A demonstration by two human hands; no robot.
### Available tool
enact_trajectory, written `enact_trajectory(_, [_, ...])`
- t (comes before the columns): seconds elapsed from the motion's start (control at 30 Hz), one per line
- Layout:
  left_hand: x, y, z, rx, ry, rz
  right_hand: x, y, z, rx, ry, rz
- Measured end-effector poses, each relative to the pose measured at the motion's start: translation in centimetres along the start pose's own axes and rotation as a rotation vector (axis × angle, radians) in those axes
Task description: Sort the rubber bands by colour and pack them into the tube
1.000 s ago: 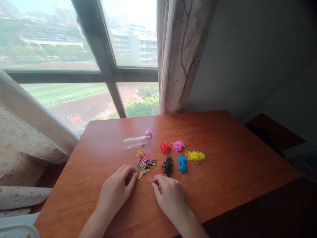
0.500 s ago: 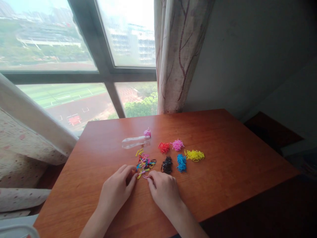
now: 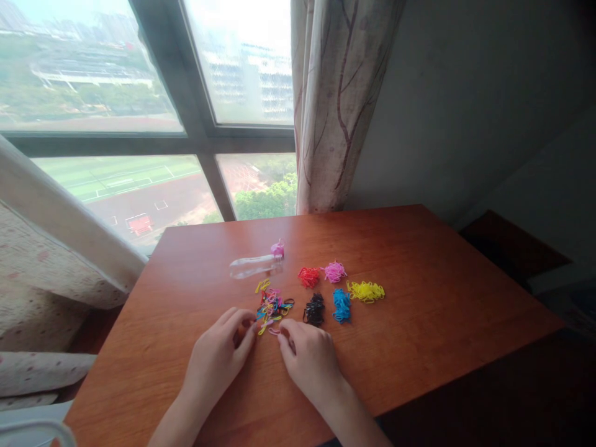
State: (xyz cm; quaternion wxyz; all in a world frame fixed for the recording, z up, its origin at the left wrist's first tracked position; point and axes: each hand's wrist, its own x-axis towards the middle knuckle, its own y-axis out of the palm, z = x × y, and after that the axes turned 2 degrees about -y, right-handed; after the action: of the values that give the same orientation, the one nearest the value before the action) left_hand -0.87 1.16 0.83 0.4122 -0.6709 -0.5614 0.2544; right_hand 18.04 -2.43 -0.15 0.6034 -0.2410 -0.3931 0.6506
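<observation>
A small mixed pile of coloured rubber bands point(image 3: 274, 305) lies on the table in front of my hands. My left hand point(image 3: 222, 344) rests at its left edge, thumb and forefinger curled together; what they hold, if anything, is too small to make out. My right hand point(image 3: 311, 354) is closed at the pile's near side, its fingertips on a pink rubber band point(image 3: 274, 331). To the right lie sorted heaps: black bands point(image 3: 314, 309), blue bands point(image 3: 341, 306), red bands point(image 3: 308, 277), pink bands point(image 3: 334, 271) and yellow bands point(image 3: 365, 291).
Behind the mixed pile, a clear plastic container point(image 3: 254, 267) lies on its side, with a pink piece point(image 3: 277, 249) at its right end. The brown wooden table point(image 3: 442, 298) stands against a window, with a curtain point(image 3: 338, 105) beside it.
Almost nothing differs. My left hand has shifted very slightly at the pile's edge, while the heaps and my right hand stay where they were.
</observation>
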Motion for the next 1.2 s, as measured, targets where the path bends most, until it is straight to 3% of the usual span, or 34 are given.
enact_trajectory(0.33, [-0.2,0.4,-0.3,-0.086,0.134,0.054,0.8,0.3,0.2,0.122,-0.024,-0.077])
enact_trajectory(0.73, [-0.2,0.8,-0.4,-0.134,0.151,0.070,0.7,0.7,0.2,0.197,-0.063,-0.112])
enact_trajectory(0.9, [-0.3,0.9,-0.2,-0.141,0.147,0.083,0.2,-0.3,0.2,0.206,-0.055,-0.180])
enact_trajectory(1.03, [-0.4,0.8,-0.2,-0.135,0.154,0.078,-0.3,-2.8,-1.8,0.225,0.035,-0.271])
enact_trajectory(1.2, [-0.3,0.5,-0.3,-0.127,0.164,0.066,-0.7,-5.7,-6.8,0.101,0.203,-0.398])
